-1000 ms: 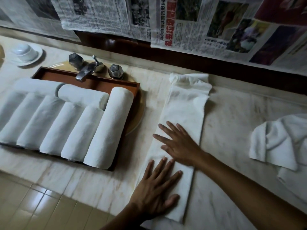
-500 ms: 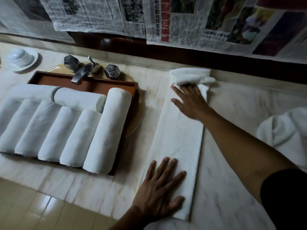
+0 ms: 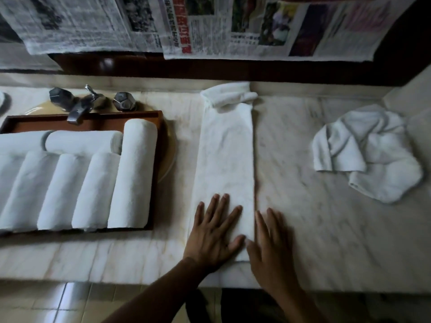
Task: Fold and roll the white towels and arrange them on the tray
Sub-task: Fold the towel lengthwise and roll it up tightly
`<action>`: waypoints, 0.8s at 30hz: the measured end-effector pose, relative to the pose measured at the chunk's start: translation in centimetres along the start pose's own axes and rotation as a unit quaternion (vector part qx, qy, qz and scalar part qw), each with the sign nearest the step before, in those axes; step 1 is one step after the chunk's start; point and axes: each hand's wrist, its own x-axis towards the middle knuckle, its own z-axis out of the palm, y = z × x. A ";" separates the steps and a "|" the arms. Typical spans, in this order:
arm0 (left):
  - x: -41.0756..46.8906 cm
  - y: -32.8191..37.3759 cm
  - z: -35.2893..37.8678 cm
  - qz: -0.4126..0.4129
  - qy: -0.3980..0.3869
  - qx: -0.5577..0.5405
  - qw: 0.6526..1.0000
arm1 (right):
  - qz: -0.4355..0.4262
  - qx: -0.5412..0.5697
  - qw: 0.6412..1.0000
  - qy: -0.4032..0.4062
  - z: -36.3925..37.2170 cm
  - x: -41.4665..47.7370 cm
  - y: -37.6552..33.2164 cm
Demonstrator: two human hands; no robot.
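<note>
A white towel lies folded into a long strip on the marble counter, running away from me, its far end bunched by the back wall. My left hand presses flat on its near end, fingers spread. My right hand lies flat beside the strip's right edge at the near corner, fingers straight. The brown wooden tray to the left holds several rolled white towels, one row lengthwise and two laid across behind them.
A crumpled white towel lies at the right of the counter. A metal tap with two knobs stands behind the tray over a sink. Newspaper sheets hang on the wall. The counter's front edge runs below my hands.
My right hand has drawn back from the towel's far bunched end to the near corner beside my left hand. The left hand has stayed pressed on the near end.
</note>
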 end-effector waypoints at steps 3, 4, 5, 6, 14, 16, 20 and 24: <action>-0.1 0.1 0.0 0.003 0.012 0.011 1.000 | -0.015 -0.042 0.998 -0.035 -0.2 -3.4 -0.2; 0.0 0.0 0.1 0.004 0.015 0.011 1.000 | -0.006 -0.045 0.998 -0.040 -0.3 -3.6 -0.2; 0.0 -0.1 0.2 0.005 0.018 0.008 1.000 | 0.011 -0.043 0.998 -0.046 -0.5 -3.7 -0.3; -0.1 -0.1 0.2 0.008 0.020 0.006 1.000 | 0.029 -0.036 0.998 -0.048 -0.6 -3.9 -0.5; -0.2 -1.0 -1.2 0.010 0.047 -0.167 0.985 | -0.029 0.039 0.998 -0.046 -1.4 -5.4 -3.6; -1.6 -1.6 -1.7 0.035 0.077 -0.148 0.985 | -0.070 0.001 0.996 -0.053 -1.5 -6.2 -4.4; -7.3 -2.9 0.4 0.119 0.097 -0.071 0.986 | -0.081 -0.060 0.990 -0.094 -1.0 -8.1 -4.6; -13.0 -4.4 3.2 0.166 0.088 -0.049 0.981 | -0.085 -0.083 0.990 -0.077 -0.1 -9.7 -4.1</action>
